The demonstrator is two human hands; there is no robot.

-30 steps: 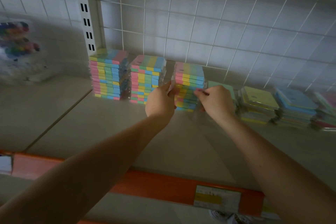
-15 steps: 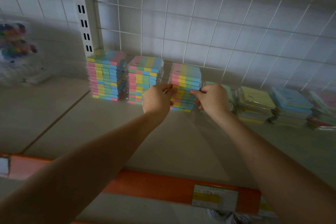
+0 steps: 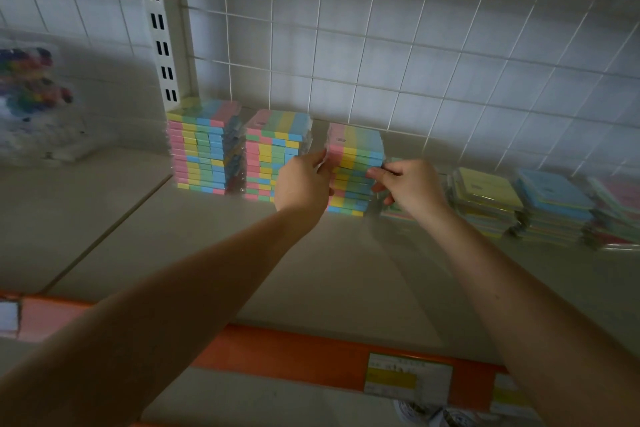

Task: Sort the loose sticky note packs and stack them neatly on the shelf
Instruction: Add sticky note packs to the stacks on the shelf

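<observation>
Three tall stacks of striped pastel sticky note packs stand along the back of the shelf (image 3: 207, 253): a left stack (image 3: 202, 146), a middle stack (image 3: 273, 149) and a right stack (image 3: 356, 163). My left hand (image 3: 303, 184) pinches the left side of the right stack about halfway up. My right hand (image 3: 408, 185) pinches the same stack's right side at a similar height. Both hands partly hide the stack's lower half. Lower piles of single-colour packs lie to the right: yellow-topped (image 3: 485, 198), blue-topped (image 3: 554, 204) and pink-topped (image 3: 620, 204).
A white wire grid (image 3: 381, 45) backs the shelf, with a slotted upright (image 3: 161, 45) at the left. A clear bag of colourful small items (image 3: 31, 104) lies far left. An orange price rail (image 3: 294, 350) with labels runs along the shelf's front edge.
Both hands have stayed on the right stack, shifting only slightly along its sides. The camera view has drifted a little.
</observation>
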